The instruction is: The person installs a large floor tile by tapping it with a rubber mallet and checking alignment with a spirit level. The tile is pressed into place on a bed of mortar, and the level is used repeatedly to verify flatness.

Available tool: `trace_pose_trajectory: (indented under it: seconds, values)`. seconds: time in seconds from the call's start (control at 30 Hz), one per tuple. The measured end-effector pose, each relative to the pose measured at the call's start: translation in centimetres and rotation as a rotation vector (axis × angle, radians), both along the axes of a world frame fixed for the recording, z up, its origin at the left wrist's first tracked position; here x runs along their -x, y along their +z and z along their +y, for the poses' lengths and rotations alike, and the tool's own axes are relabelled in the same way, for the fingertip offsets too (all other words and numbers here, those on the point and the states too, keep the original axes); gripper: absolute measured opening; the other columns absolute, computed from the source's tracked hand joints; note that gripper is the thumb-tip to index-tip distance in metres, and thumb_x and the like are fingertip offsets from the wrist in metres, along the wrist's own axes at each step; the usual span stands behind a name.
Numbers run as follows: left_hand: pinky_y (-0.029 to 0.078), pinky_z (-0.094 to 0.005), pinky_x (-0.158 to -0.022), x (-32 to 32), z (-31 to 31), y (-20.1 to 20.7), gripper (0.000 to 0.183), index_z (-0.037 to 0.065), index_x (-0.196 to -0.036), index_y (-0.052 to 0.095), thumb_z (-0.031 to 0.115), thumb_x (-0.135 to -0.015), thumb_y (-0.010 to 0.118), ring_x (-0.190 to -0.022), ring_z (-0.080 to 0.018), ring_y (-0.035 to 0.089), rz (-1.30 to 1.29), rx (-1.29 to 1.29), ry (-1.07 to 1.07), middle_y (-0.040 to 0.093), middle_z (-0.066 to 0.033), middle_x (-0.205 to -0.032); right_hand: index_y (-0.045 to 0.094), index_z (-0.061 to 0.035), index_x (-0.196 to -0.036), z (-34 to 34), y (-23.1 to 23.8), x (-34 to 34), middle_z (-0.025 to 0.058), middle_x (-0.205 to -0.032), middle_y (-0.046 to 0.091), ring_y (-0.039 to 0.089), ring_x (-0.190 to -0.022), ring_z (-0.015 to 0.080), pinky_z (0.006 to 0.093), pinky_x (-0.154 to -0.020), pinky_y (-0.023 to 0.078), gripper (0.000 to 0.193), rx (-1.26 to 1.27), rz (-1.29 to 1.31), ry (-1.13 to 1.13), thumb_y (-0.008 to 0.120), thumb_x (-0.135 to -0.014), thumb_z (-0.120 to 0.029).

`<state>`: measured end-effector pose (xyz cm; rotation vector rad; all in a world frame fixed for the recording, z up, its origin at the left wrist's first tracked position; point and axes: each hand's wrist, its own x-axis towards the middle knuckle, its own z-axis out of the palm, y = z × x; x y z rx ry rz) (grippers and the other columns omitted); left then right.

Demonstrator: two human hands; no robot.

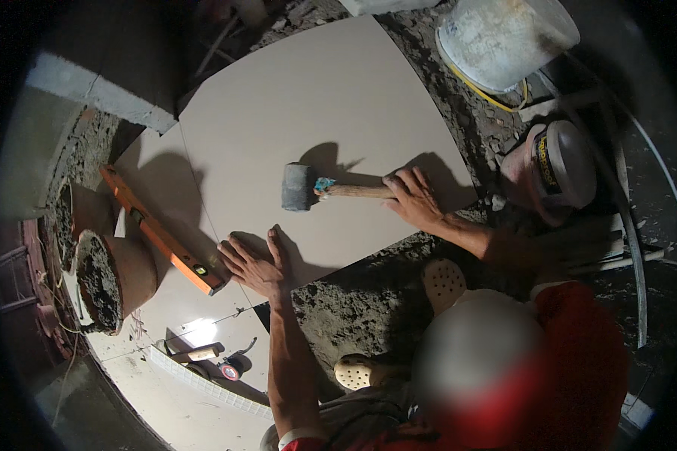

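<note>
My right hand [415, 201] is closed around the wooden handle of a rubber mallet [299, 188]. Its dark grey head is over a large beige floor tile [293, 98], with a blue scrap wrapped where the handle joins. Whether the head touches the tile I cannot tell. My left hand [254, 264] lies with fingers spread across the seam between this tile and the neighbouring one [203, 308]. Close to its fingertips, one end of an orange spirit level [162, 233] rests on the neighbouring tile.
Rough mortar [353, 293] borders the tile's near edge. A mortar-filled bucket [132, 278] stands at the left. On the near-left tiles are a tool with a wooden handle [203, 353] and a tape measure [230, 368]. A white bucket [504, 41] and a labelled pail [568, 165] sit at right.
</note>
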<state>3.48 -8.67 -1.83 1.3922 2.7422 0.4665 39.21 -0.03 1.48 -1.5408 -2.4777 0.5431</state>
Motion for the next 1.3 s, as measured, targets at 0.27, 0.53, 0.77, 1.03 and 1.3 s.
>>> trace_pose_trajectory:
  seconds: [0.27,0.53,0.77,1.03,1.3]
  values:
    - [0.007,-0.0779,-0.12,-8.2,9.7,1.9,0.125,0.014,-0.167,0.028,0.073,-0.071,0.083,-0.16,-0.0517,0.005,-0.074,0.226,-0.48,0.014,-0.0284,-0.173,0.044,0.0051,-0.15,1.2,-2.4,-6.3,0.0302,-0.141,0.059,0.064,-0.126,0.0429,0.0481,-0.104,0.052,0.058,0.146,0.543,-0.113,0.065,-0.106,-0.028]
    - [0.015,-0.0886,-0.106,-16.3,17.4,4.8,0.134,0.03,-0.164,0.032,0.07,-0.052,0.094,-0.157,-0.0533,0.006,-0.111,0.32,-0.529,0.013,-0.0245,-0.173,0.059,0.0122,-0.131,2.4,-3.3,-10.9,0.0222,-0.096,0.071,0.07,-0.082,0.0355,0.043,-0.076,0.057,0.041,-0.708,0.047,-0.213,0.07,-0.103,-0.016]
    - [0.014,-0.0891,-0.107,-15.7,17.3,3.5,0.132,0.032,-0.164,0.033,0.07,-0.053,0.094,-0.158,-0.0542,0.005,-0.174,0.178,-0.567,0.014,-0.024,-0.173,0.062,0.0013,-0.111,3.9,-1.9,-10.1,0.0206,-0.088,0.068,0.067,-0.079,0.038,0.0446,-0.074,0.053,0.041,0.106,0.171,-0.509,0.048,-0.113,-0.038]
    - [0.013,-0.0901,-0.109,-16.0,17.1,4.6,0.134,0.035,-0.163,0.034,0.068,-0.049,0.096,-0.158,-0.0536,0.007,-0.2,0.315,-0.516,0.015,-0.0216,-0.172,0.063,-0.0008,-0.115,8.4,6.5,-10.5,0.0077,-0.093,0.062,0.057,-0.077,0.0209,0.0362,-0.067,0.049,0.037,-0.284,0.48,-0.385,0.047,-0.113,-0.034]
    - [0.009,-0.0893,-0.11,-16.0,17.0,4.3,0.135,0.035,-0.164,0.032,0.069,-0.05,0.095,-0.159,-0.0511,0.004,-0.222,0.28,-0.521,0.013,-0.0198,-0.174,0.063,-0.0005,-0.105,5.8,2.5,-8.8,0.0193,-0.091,0.065,0.063,-0.082,0.036,0.0419,-0.075,0.052,0.023,-0.455,0.167,-0.12,0.055,-0.107,-0.022]
